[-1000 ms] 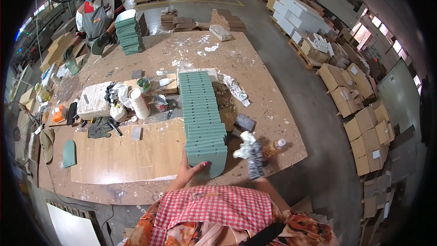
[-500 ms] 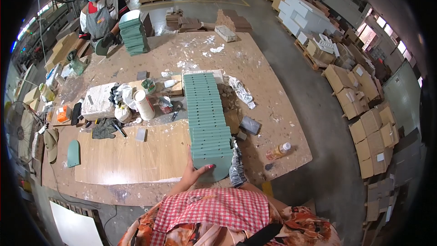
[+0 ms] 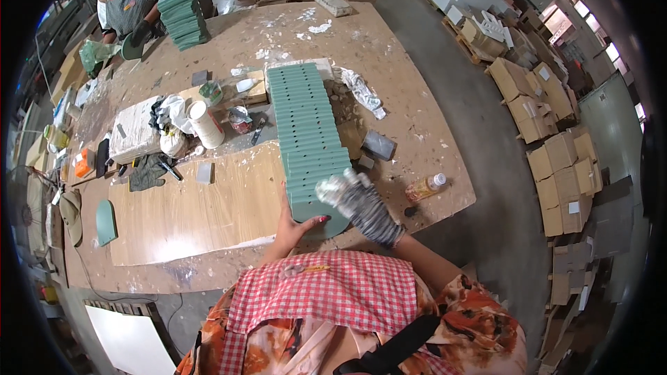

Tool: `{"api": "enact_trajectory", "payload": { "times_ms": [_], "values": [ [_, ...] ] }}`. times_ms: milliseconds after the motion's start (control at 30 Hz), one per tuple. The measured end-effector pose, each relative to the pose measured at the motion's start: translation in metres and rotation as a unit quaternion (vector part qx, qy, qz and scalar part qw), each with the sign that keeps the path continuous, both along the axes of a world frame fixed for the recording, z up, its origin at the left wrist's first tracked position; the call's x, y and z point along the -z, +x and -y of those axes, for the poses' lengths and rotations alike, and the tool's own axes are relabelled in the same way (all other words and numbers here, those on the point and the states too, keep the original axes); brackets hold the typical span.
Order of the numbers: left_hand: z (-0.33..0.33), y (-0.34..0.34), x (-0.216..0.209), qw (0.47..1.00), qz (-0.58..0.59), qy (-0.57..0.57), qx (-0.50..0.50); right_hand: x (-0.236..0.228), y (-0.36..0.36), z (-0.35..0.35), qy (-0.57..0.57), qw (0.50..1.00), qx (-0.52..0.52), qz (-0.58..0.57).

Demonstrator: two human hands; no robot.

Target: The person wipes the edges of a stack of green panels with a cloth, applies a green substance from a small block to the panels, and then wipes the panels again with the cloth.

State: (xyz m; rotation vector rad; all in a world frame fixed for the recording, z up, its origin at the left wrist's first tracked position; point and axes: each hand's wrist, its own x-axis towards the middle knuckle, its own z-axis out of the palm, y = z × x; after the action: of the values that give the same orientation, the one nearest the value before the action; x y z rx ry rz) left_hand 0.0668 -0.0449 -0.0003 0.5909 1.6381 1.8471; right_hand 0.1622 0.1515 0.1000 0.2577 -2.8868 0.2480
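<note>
A long row of overlapping green boards (image 3: 300,118), with small dark holes along them and a rounded near end, runs away from me over the table. My left hand (image 3: 288,228) is bare and grips the row's near end, thumb on top and fingers along the left side. Above the right side of the near boards is my right hand (image 3: 360,210), in a grey knitted glove with whitish fingertips. Its fingers are blurred, so I cannot see whether they touch or hold anything. One separate green board (image 3: 105,223) with a rounded top lies at the table's left.
A plastic bottle (image 3: 425,187) and a grey block (image 3: 379,145) lie right of the row. To its left are a wood-grain panel (image 3: 201,215), a white roll (image 3: 205,125) and a grey glove (image 3: 147,172). Across the table, a co-worker (image 3: 128,7) stands by stacked green boards (image 3: 183,17).
My right hand has come up from beside the row's right edge to over the near boards. My left hand keeps its hold. The whole view has shifted, with the table sitting higher in it.
</note>
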Motion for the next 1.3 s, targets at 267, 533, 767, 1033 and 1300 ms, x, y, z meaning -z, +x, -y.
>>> {"api": "enact_trajectory", "payload": {
  "times_ms": [267, 533, 767, 1033, 1300],
  "values": [
    [0.016, 0.002, 0.036, 0.999, 0.012, -0.040, -0.006, -0.007, -0.011, 0.053, 0.017, 0.995, -0.055, 0.085],
    [0.015, -0.003, 0.042, 0.996, -0.087, -0.002, 0.015, 0.001, -0.034, 0.070, -0.074, 0.991, -0.104, 0.046],
    [0.008, 0.000, 0.013, 0.998, -0.053, -0.014, -0.005, 0.003, 0.003, 0.013, 0.098, 0.990, -0.088, 0.042],
    [0.014, 0.002, 0.010, 0.996, -0.077, -0.049, -0.001, -0.005, -0.026, 0.063, -0.010, 0.995, -0.090, 0.047],
    [0.007, -0.009, 0.029, 0.993, -0.115, -0.029, 0.028, 0.036, -0.007, 0.018, -0.146, 0.984, -0.056, 0.082]
  ]
}}
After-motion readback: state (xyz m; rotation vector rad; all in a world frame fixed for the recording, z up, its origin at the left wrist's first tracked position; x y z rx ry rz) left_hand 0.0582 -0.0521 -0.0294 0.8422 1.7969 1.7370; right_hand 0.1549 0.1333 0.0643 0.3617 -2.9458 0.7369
